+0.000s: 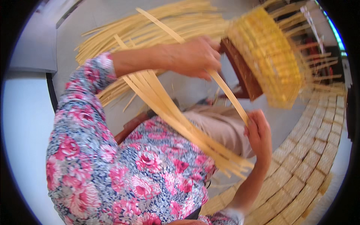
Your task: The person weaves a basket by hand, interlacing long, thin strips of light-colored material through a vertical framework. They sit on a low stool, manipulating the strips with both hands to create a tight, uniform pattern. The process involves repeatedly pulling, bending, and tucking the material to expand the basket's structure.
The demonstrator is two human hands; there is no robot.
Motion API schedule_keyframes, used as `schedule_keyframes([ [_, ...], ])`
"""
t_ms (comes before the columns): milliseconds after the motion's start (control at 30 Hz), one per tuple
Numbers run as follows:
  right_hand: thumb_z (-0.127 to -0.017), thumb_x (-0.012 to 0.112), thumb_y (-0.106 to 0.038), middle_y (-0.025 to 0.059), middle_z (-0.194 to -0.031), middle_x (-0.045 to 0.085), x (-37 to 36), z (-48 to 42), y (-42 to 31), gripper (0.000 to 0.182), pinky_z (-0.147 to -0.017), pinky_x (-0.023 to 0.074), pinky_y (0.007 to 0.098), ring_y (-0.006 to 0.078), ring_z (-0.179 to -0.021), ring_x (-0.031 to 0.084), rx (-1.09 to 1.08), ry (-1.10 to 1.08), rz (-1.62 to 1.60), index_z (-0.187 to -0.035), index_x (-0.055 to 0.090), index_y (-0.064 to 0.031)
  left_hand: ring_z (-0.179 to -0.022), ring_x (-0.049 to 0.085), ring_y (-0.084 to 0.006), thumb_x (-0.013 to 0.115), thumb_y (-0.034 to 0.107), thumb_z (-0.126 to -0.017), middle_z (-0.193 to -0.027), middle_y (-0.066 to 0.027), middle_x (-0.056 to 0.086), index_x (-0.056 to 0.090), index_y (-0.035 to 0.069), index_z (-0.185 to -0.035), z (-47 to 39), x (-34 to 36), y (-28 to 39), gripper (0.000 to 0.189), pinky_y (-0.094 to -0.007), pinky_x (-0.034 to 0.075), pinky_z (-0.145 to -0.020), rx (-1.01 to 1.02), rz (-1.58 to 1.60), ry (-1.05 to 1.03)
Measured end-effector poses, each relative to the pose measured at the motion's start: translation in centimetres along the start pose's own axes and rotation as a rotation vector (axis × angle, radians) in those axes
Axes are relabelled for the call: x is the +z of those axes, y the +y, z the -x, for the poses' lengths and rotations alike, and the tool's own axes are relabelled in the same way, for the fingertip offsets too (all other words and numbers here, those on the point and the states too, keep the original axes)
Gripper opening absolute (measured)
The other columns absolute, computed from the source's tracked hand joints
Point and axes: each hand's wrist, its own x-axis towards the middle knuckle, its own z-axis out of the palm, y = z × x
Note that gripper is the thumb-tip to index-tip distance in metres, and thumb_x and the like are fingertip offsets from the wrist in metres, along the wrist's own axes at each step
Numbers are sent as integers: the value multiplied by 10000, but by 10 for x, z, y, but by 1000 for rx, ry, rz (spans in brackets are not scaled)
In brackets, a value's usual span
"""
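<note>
A long, flat pale strip (229, 91), apparently bamboo, runs between my two hands. My left hand (198, 57) is closed around it, and its far end sticks out past the wrist towards the top. Lower right, my right hand (258, 130) pinches the other end between thumb and fingers. A loose bundle of similar strips (168, 109) lies across my lap, partly hidden under my left forearm. Just beyond my left hand, a yellow woven basket (264, 53) rests on its side against a brown wooden frame (242, 69). Unwoven strip ends fan out from its far edge.
A large pile of loose strips (157, 28) spreads over the grey floor (84, 17) ahead. On the right, pale tan rectangles (306, 157) run in curved rows; I cannot tell exactly what they are. A white surface (26, 135) stands at the left.
</note>
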Motion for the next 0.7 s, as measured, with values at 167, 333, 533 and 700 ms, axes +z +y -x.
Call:
schedule_keyframes([
  [167,-1031,554,-116,-23,-705,552,-59,50,25,147,-560,381,220,52,-613,465,149,197,73,-999,658,-16,-863,652,-225,702,179,-808,-840,-39,579,573,97,-862,-62,18,-11,162,-370,537,-668,83,-165,201],
  [333,-1013,592,-123,-10,-687,601,-89,88,50,151,-531,370,214,45,-578,468,292,286,-17,-963,680,-11,-762,656,-182,651,164,-828,-779,-35,559,558,96,-867,-86,17,-7,122,-318,531,-595,185,-390,278],
  [533,-1002,622,-132,-2,-666,602,-97,79,46,154,-530,395,241,64,-580,496,296,174,47,-984,681,9,-705,636,-191,636,177,-857,-745,-28,548,576,94,-899,-109,34,-4,111,-332,515,-567,197,-262,336],
  [700,-984,644,-125,-1,-657,571,-109,57,37,138,-552,420,257,59,-610,525,253,68,23,-998,699,0,-863,654,-279,756,269,-829,-929,-110,610,603,77,-1133,-112,48,-5,391,-378,543,-705,102,-34,250],
])
